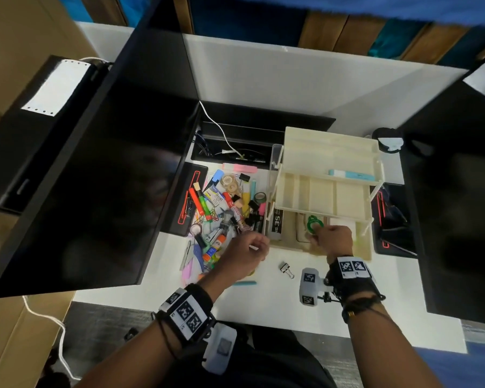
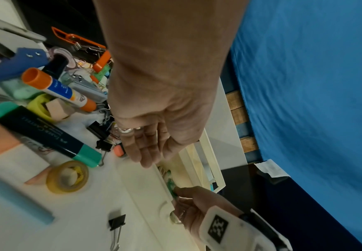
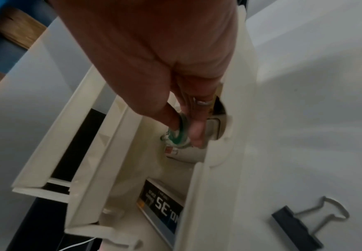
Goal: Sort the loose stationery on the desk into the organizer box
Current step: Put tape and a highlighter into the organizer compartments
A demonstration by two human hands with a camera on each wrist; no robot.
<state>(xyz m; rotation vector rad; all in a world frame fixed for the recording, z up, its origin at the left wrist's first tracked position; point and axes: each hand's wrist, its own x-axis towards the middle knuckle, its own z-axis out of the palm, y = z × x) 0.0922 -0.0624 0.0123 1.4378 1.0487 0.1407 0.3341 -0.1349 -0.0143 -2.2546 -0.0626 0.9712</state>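
A cream tiered organizer box [image 1: 328, 152] stands on the white desk, right of a pile of loose stationery [image 1: 221, 214]. My right hand [image 1: 326, 236] reaches into the box's bottom compartment and pinches a green tape roll [image 1: 315, 224] between thumb and fingers; the right wrist view shows this tape roll [image 3: 179, 133] close up. My left hand [image 1: 249, 247] hovers at the pile's right edge beside the box, its fingers [image 2: 147, 156] relaxed and straight, holding nothing. A black staple box [image 1: 277, 224] lies in the bottom compartment; a teal item [image 1: 350, 175] lies on the upper tier.
A black binder clip [image 1: 286, 269] and a teal stick [image 1: 244, 283] lie on the desk in front of the box. A yellow tape roll [image 2: 68, 176], a dark highlighter [image 2: 46, 135] and a glue stick [image 2: 57, 88] lie near my left hand. Black monitors [image 1: 95, 177] flank the desk.
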